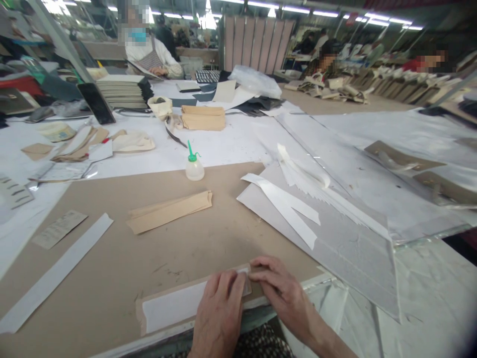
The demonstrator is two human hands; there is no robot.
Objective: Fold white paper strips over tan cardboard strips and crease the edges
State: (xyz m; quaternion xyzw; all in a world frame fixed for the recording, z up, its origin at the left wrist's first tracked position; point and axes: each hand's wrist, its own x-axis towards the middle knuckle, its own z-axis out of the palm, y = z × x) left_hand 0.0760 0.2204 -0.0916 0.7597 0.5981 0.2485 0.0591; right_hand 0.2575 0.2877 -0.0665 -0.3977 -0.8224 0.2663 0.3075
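Note:
A white strip [175,303] lies on top of a slightly larger tan strip [140,318] near the table's front edge. My left hand [220,308] presses on the right part of the white strip, its fingers bent and close together. At the right end, my right hand [281,286] pinches the end of the tan strip between thumb and fingers. My fingers partly hide that end of both strips.
Behind the hands lie folded tan strips [171,211] and a green-tipped squeeze bottle [195,168]. A grey board [335,253] with white strips [290,209] is to the right. Another white strip [55,276] and a paper label [59,228] lie left. A masked person [149,54] works opposite.

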